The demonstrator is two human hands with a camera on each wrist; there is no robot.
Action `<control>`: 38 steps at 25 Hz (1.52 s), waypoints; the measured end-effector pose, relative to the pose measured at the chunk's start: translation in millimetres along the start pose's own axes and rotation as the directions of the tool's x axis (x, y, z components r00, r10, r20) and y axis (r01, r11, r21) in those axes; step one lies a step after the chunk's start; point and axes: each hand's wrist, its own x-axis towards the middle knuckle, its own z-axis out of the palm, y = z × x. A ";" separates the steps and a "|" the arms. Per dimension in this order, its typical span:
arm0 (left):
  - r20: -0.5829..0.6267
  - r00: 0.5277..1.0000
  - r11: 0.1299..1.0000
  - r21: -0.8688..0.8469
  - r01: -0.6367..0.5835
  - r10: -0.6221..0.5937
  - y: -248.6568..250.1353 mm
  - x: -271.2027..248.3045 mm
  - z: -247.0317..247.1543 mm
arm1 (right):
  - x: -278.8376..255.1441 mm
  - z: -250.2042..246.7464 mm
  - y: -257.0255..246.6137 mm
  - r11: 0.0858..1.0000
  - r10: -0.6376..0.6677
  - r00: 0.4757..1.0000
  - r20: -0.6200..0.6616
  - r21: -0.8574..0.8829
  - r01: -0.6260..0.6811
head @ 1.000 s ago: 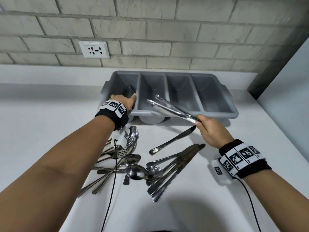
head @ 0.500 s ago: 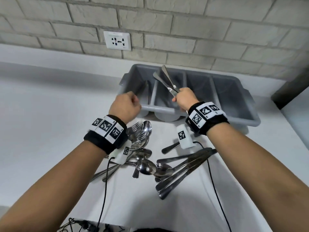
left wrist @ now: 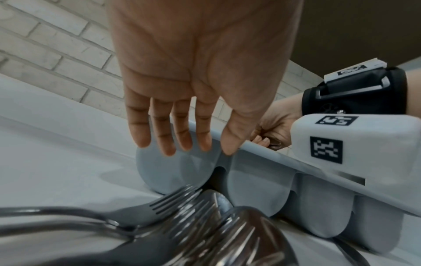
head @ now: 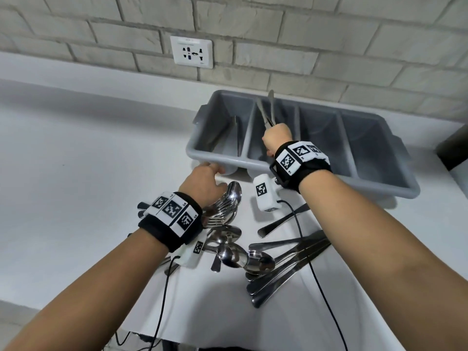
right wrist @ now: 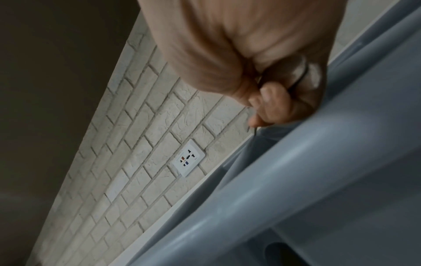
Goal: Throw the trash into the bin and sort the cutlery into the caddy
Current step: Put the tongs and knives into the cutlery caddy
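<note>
A grey four-compartment caddy (head: 354, 183) stands on the white counter against the brick wall. My right hand (head: 277, 138) grips two knives (head: 267, 110) by their handles, blades up, inside the second compartment from the left. In the right wrist view the fingers (right wrist: 273, 100) curl round the handles just above the caddy rim (right wrist: 296, 180). My left hand (head: 205, 183) hovers open, fingers straight (left wrist: 166, 136), at the caddy's front left corner (left wrist: 177, 171), holding nothing. Loose forks (head: 222, 209), spoons (head: 233, 254) and knives (head: 286, 264) lie piled on the counter below the hands. A utensil (head: 234, 130) lies in the leftmost compartment.
A white wall socket (head: 191, 52) sits on the brick wall above the counter. A dark panel (head: 453, 148) stands at the far right. Black sensor cables (head: 304, 239) trail from both wrists over the counter's front edge. Bare white counter (head: 88, 160) stretches left of the caddy.
My right hand carried the two knives from the caddy's front into the second compartment and tipped them upright. My left hand came off the caddy's rim and opened in front of it.
</note>
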 end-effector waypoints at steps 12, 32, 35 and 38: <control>0.185 0.980 0.997 0.019 -0.075 0.070 31.8 -2.5 18.9 | -41.1 -25.3 11.0 0.985 0.066 0.994 0.091 -0.167 -0.050; 0.533 0.844 0.829 0.440 -0.344 0.067 111.3 -8.1 96.3 | -154.4 -23.2 173.4 0.869 0.028 0.896 0.444 -0.453 0.197; 0.566 0.822 0.783 0.485 -0.389 0.059 109.0 -12.8 96.4 | -155.4 -19.3 179.0 0.863 -0.009 0.898 0.440 -0.450 0.229; 0.599 0.794 0.773 0.452 -0.444 0.106 106.2 -14.5 96.3 | -159.9 -18.5 184.9 0.867 -0.018 0.905 0.426 -0.444 0.226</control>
